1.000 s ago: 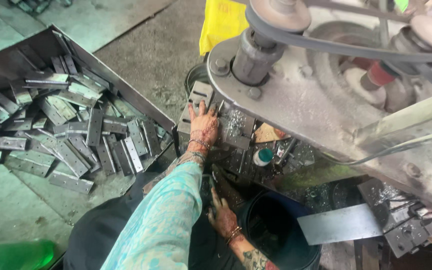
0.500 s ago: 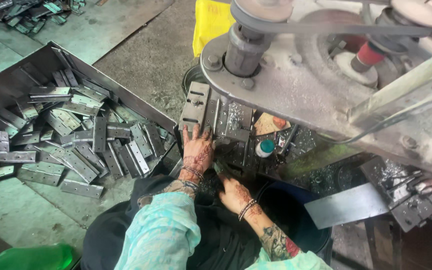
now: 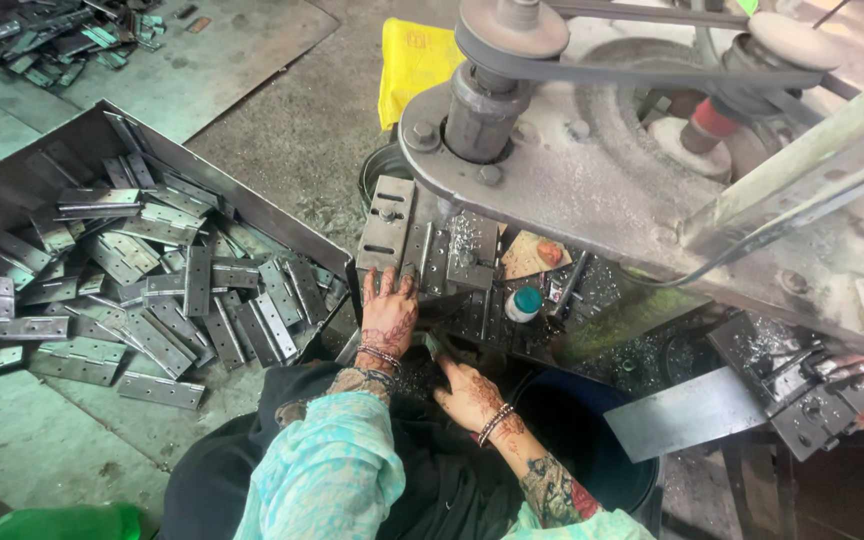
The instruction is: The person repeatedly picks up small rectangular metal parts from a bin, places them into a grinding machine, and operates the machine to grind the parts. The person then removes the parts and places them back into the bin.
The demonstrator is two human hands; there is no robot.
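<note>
From the head camera, the left hand (image 3: 389, 312) lies flat, fingers spread, on a grey metal hinge plate (image 3: 386, 224) at the front of the machine bed (image 3: 592, 190). The right hand (image 3: 467, 390) (just below it) is curled around something small; whether it pinches I cannot tell. A tray (image 3: 12, 180) heaped with loose hinges (image 3: 152, 290) sits to the left.

Grey steel hinges (image 3: 142, 300) fill the left tray. A yellow bag (image 3: 414, 62) lies far off. The sleeve (image 3: 327, 470) is mottled turquoise; reddish-brown henna patterns the left hand (image 3: 388, 315).
</note>
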